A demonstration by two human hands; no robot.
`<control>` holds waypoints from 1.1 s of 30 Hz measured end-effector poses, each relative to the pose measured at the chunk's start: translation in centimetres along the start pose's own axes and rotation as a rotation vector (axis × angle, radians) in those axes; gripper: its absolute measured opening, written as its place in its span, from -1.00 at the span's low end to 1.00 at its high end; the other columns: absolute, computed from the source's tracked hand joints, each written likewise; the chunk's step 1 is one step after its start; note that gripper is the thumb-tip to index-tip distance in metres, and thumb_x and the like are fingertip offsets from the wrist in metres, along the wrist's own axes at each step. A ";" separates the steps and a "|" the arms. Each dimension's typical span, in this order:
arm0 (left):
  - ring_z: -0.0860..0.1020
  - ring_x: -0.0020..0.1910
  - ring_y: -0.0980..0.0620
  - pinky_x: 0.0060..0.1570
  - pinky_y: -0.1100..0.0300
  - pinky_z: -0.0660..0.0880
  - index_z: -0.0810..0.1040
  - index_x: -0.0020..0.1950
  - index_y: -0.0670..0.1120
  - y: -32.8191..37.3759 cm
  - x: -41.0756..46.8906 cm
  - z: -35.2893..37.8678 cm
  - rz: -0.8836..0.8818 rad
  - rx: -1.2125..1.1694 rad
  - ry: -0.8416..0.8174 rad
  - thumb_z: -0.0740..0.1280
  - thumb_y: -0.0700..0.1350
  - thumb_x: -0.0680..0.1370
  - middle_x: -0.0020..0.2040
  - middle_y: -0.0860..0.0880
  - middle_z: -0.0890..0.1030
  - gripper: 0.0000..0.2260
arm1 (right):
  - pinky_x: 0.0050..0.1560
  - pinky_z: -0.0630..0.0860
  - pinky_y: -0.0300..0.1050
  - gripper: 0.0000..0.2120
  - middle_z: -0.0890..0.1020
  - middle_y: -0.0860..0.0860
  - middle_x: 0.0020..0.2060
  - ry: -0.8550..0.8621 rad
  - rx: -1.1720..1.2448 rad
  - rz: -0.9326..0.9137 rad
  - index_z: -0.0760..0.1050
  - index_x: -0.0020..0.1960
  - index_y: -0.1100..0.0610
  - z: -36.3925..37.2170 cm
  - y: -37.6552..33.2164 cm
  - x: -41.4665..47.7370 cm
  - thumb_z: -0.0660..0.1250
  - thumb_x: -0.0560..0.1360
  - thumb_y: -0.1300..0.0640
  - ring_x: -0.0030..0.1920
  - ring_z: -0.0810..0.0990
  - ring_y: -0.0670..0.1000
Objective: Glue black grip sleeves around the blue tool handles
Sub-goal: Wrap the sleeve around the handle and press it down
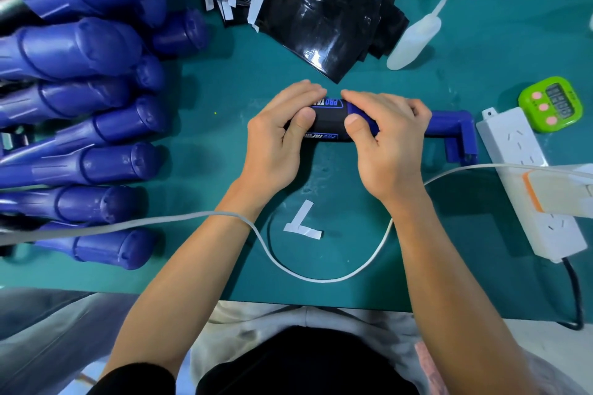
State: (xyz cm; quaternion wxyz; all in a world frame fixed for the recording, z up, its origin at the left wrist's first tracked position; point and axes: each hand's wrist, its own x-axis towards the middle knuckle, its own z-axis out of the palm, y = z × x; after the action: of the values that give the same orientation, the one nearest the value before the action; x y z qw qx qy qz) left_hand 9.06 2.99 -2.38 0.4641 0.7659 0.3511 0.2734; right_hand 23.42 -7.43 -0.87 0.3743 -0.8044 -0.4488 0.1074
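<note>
- At frame centre, the blue tool handle (449, 123) lies across the green worktop (481, 51), with a black grip sleeve (330, 121) wrapped around it.
- The left hand (272, 144) grips the sleeve's left end, fingers (301, 90) curled over the top and thumb pressing the front.
- The right hand (388, 144) clamps the sleeve's right end likewise.
- More blue handles (80, 106) are piled at the left, and loose black sleeves (321, 19) lie at upper centre.

Left hand (276, 141), right hand (385, 138) gripping black sleeve (329, 123), blue handle (449, 127)
</note>
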 end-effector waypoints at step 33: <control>0.48 0.35 0.36 0.36 0.38 0.36 0.59 0.39 -0.20 -0.6 0.2 0.4 0.078 0.095 0.155 0.15 -0.07 0.76 0.33 0.10 0.57 -0.65 | 0.29 0.20 -0.04 -0.64 0.70 -0.09 0.12 -0.042 -0.132 0.033 0.65 0.31 0.04 0.5 -0.7 0.4 0.24 0.67 -0.10 0.16 0.58 0.07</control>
State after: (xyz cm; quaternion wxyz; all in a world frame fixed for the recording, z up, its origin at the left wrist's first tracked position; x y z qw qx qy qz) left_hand 9.34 3.15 -3.10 0.3876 0.7767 0.3684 0.3329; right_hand 22.90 -6.67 -0.64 0.3092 -0.8322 -0.4492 0.1006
